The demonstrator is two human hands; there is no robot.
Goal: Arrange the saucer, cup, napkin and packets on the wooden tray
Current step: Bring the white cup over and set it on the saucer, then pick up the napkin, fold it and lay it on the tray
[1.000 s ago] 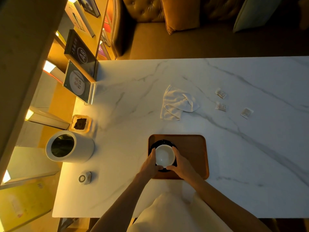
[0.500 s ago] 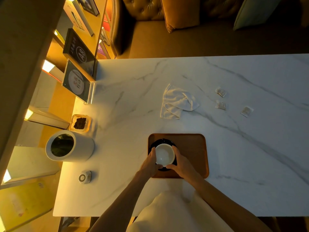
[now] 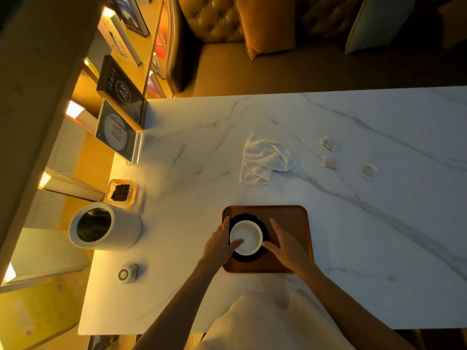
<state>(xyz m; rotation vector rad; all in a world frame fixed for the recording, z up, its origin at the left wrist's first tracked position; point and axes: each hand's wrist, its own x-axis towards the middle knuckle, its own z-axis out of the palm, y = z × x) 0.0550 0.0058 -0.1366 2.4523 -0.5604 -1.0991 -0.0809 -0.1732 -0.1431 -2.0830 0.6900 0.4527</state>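
Note:
A white cup stands on a black saucer at the left end of the wooden tray. My left hand holds the cup from the left, thumb on its rim. My right hand rests on the tray to the right of the cup; its thumb touches the cup's lower right side and its fingers are spread away from it. A crumpled white napkin lies on the table beyond the tray. Three small packets lie to the napkin's right.
The white marble table runs off to the right. At its left edge stand a white cylindrical canister, a small glass dish of dark matter, a round puck and an upright sign holder. A sofa is beyond the far edge.
My right hand has loosened from the cup and its fingers have moved a little to the right. The cup, saucer and tray stay in place.

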